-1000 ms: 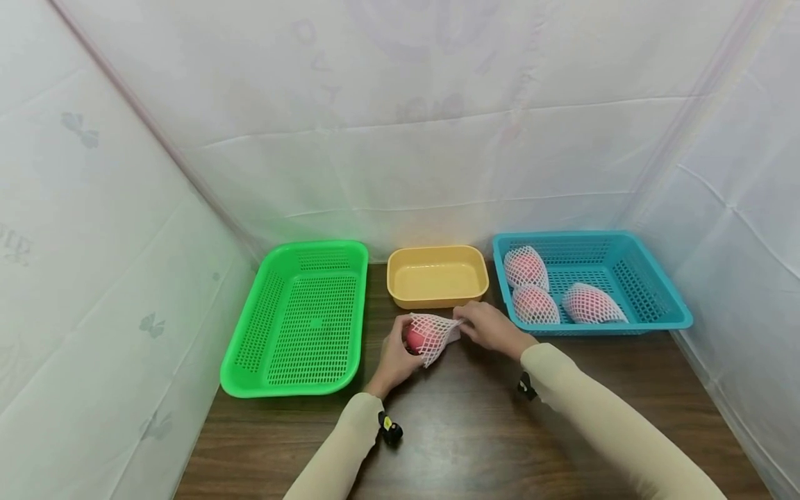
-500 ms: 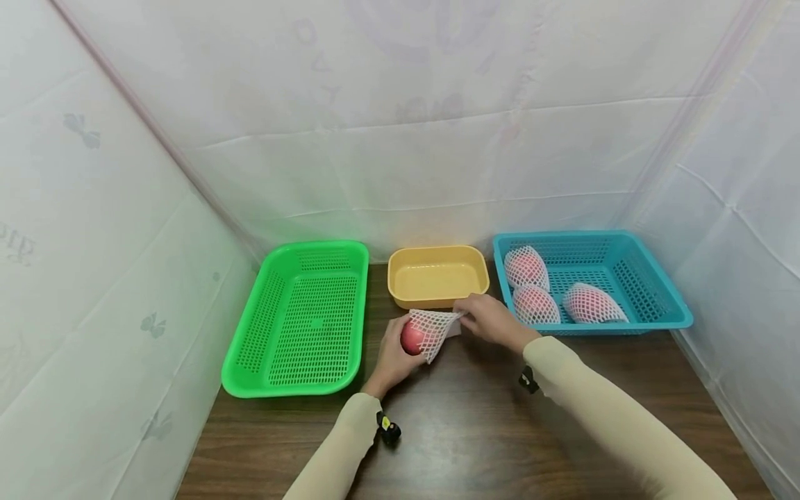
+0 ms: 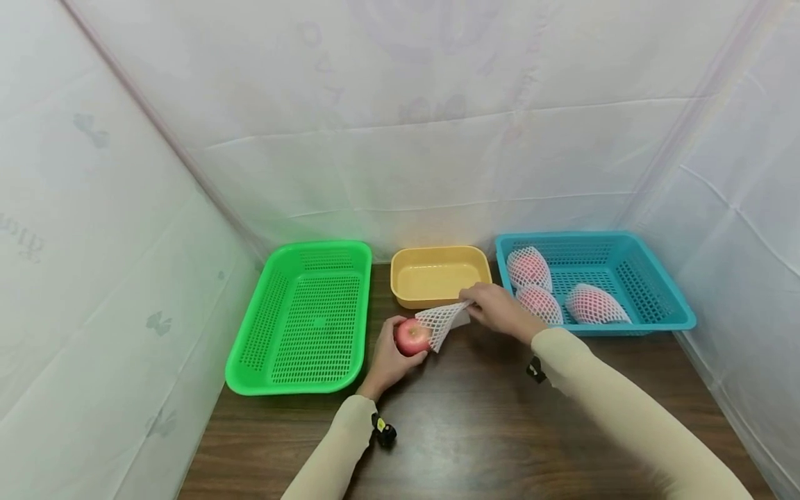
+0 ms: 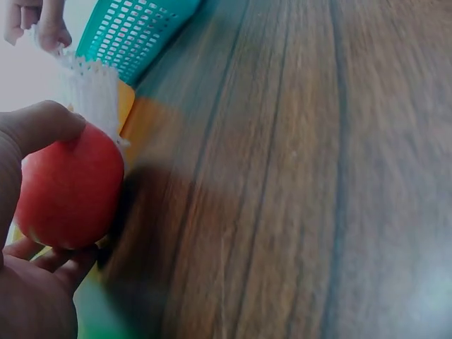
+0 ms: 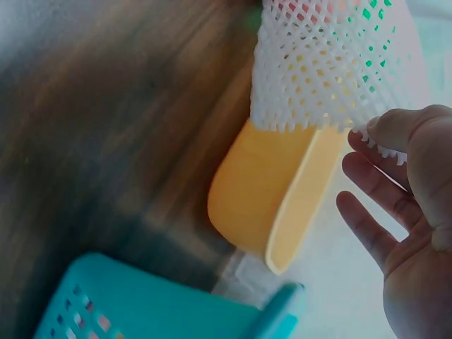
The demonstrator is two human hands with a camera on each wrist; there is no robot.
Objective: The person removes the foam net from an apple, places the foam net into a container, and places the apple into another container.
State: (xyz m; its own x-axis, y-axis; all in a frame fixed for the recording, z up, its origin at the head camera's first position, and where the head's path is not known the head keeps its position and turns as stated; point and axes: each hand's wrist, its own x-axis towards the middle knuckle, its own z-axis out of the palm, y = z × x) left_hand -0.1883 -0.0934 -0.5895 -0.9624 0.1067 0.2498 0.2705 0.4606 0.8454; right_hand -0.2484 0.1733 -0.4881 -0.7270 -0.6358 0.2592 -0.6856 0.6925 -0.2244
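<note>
A red apple [image 3: 412,337] is gripped by my left hand [image 3: 389,361], thumb on one side and fingers on the other, over the table's middle. In the left wrist view most of the apple [image 4: 70,187] is bare. My right hand [image 3: 498,310] pinches the edge of a white foam net sleeve [image 3: 440,321] between thumb and finger. Stretched between both hands, the sleeve covers only the apple's right side. In the right wrist view the net [image 5: 318,70] hangs from the pinch, in front of the yellow bin [image 5: 265,191].
A green basket [image 3: 294,385] stands at the left. Behind the hands is the small yellow bin [image 3: 440,303]. At the right, a blue basket [image 3: 656,323] holds 3 apples in foam nets [image 3: 594,304]. White cloth walls [image 3: 400,173] enclose the wooden table [image 3: 475,430].
The foam net has slid rightward off more of the apple, so more red skin shows. My right hand has moved slightly up and right with the net; the left still grips the apple.
</note>
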